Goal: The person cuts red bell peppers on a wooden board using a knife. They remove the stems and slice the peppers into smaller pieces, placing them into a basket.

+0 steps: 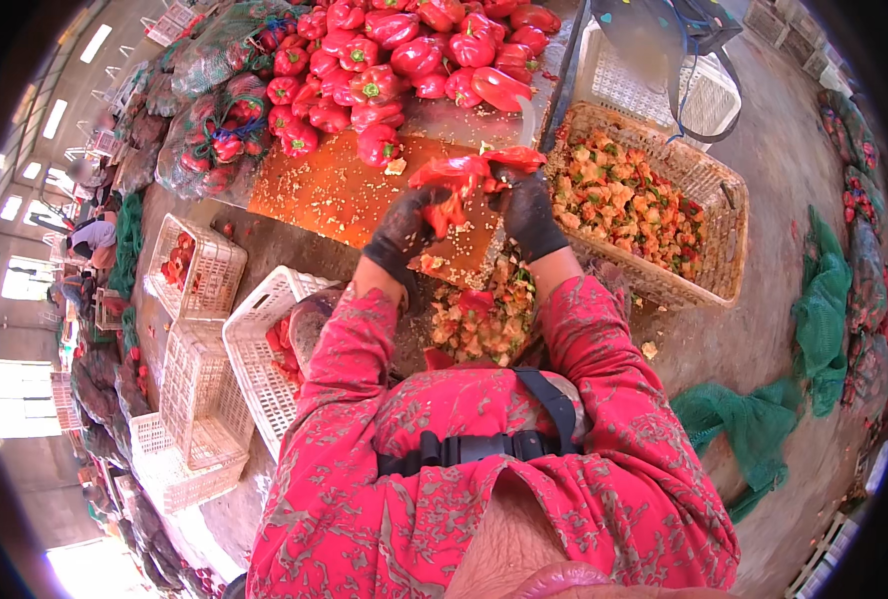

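Note:
Both my hands wear dark gloves above an orange cutting board (317, 191) strewn with pale seeds. My left hand (406, 228) is closed on a torn piece of red bell pepper (448, 187). Beside it, my right hand (523, 206) grips another red pepper piece (515, 157); whether the two pieces are joined I cannot tell. A pale curved blade or strip (526, 120) rises just behind the right hand. Whole red bell peppers (414, 52) are heaped on the metal table beyond the board. Pepper cores and scraps (481, 318) lie below my hands, near my lap.
A crate of pepper cores (732, 224) stands at the right, a white crate (586, 67) behind it. White crates (238, 322), two with red pepper pieces, stand at the left. Net sacks of peppers (212, 135) lie back left. Green netting (744, 419) lies on the floor at right.

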Demonstrator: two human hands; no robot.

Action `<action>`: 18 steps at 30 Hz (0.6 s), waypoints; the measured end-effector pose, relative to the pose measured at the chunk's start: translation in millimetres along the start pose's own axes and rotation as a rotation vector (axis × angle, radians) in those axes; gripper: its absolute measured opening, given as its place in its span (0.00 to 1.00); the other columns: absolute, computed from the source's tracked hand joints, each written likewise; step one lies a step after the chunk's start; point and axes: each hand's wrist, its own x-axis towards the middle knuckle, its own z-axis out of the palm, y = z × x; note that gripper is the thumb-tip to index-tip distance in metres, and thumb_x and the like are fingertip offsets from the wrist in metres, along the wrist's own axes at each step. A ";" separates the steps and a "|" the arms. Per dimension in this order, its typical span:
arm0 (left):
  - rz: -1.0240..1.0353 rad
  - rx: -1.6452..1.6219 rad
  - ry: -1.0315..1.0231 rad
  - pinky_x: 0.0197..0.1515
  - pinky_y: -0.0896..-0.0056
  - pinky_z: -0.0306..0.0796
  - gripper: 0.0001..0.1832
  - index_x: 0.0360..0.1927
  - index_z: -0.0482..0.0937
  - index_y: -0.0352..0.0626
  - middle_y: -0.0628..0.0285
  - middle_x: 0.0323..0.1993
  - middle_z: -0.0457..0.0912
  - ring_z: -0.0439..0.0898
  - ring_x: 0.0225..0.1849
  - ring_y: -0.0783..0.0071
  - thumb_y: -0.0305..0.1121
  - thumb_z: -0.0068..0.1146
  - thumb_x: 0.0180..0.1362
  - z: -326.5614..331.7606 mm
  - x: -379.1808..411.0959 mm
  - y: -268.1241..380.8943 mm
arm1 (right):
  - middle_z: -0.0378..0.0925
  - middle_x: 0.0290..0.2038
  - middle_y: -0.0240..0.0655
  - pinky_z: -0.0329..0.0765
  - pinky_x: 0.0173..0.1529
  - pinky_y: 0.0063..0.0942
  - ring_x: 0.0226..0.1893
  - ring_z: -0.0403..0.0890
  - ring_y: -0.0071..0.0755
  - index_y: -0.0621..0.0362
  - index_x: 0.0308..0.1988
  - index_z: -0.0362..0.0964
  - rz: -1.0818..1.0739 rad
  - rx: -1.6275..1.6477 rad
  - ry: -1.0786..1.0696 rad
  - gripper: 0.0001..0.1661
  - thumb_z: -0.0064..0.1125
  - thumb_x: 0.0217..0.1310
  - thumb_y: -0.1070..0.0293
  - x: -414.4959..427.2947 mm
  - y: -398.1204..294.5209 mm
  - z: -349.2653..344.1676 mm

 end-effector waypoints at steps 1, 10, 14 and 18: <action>-0.022 0.170 -0.107 0.24 0.80 0.72 0.16 0.42 0.72 0.39 0.60 0.34 0.77 0.78 0.28 0.71 0.32 0.53 0.49 -0.7 -8.1 9.7 | 0.74 0.24 0.27 0.68 0.21 0.20 0.22 0.74 0.22 0.52 0.35 0.70 -0.023 -0.044 -0.011 0.07 0.52 0.54 0.66 1.8 -8.0 -1.3; 0.428 0.111 0.392 0.34 0.79 0.70 0.15 0.41 0.74 0.39 0.62 0.36 0.78 0.75 0.39 0.75 0.35 0.46 0.53 -32.5 13.9 54.1 | 0.73 0.19 0.33 0.71 0.20 0.31 0.17 0.73 0.35 0.60 0.37 0.68 -0.590 -1.500 0.418 0.18 0.60 0.49 0.61 57.0 -66.8 -76.5; 0.343 0.249 0.400 0.29 0.75 0.71 0.11 0.38 0.77 0.38 0.64 0.30 0.80 0.78 0.28 0.75 0.28 0.53 0.50 -39.3 70.0 26.7 | 0.73 0.20 0.31 0.66 0.18 0.29 0.16 0.71 0.29 0.59 0.33 0.69 -0.450 -1.000 0.490 0.13 0.63 0.45 0.69 74.9 -39.2 -88.1; 0.360 -0.054 0.082 0.31 0.76 0.72 0.12 0.41 0.75 0.36 0.62 0.34 0.80 0.78 0.32 0.73 0.26 0.50 0.53 3.9 65.2 -11.7 | 0.74 0.24 0.31 0.64 0.16 0.23 0.17 0.71 0.25 0.56 0.35 0.70 -0.001 -0.586 0.320 0.11 0.59 0.47 0.73 29.3 -49.6 -17.1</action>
